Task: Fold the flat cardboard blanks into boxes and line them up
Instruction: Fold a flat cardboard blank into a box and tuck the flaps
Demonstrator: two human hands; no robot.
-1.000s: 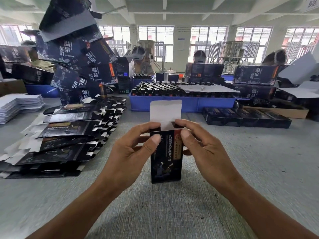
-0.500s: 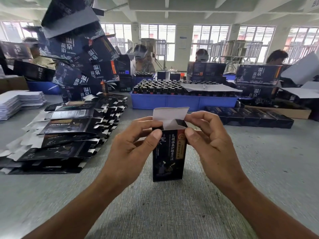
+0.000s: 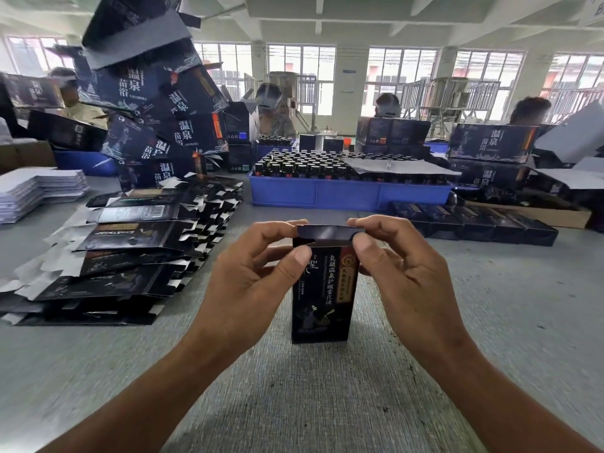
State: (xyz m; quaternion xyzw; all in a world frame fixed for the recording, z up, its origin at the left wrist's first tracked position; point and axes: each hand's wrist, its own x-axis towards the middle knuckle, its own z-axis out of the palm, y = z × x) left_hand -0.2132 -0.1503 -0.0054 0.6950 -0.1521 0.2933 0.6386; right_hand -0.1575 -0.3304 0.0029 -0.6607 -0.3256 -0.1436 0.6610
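Standing upright on the grey worktop (image 3: pixel 490 322), the dark box (image 3: pixel 322 299) has its long axis vertical, its printed front facing the camera and its top end pointing up; it sits near the middle of the scene, between the two hands. Its top flap (image 3: pixel 328 231) is bent over towards the camera, lying almost level across the opening, with a narrow pale strip of the inside showing beneath its edge. The left hand (image 3: pixel 248 279) grips the upper left corner of the box, thumb pressed on the front face and forefinger curled over the left end of the flap. The right hand (image 3: pixel 402 276) grips the upper right corner the same way, thumb on the front and forefinger hooked over the right end of the flap; its other fingers (image 3: pixel 421 253) are curled loosely behind. To the left, a spread pile of flat blanks (image 3: pixel 130 250) lies on the worktop, dark sides and white tabs overlapping. Far right, a row of folded boxes (image 3: pixel 474 222) lies side by side. Beyond the hands, a blue tray (image 3: pixel 346 192) holds many small dark bottles (image 3: pixel 304 165). A leaning heap of larger dark cartons (image 3: pixel 157 103) rises at the far left.
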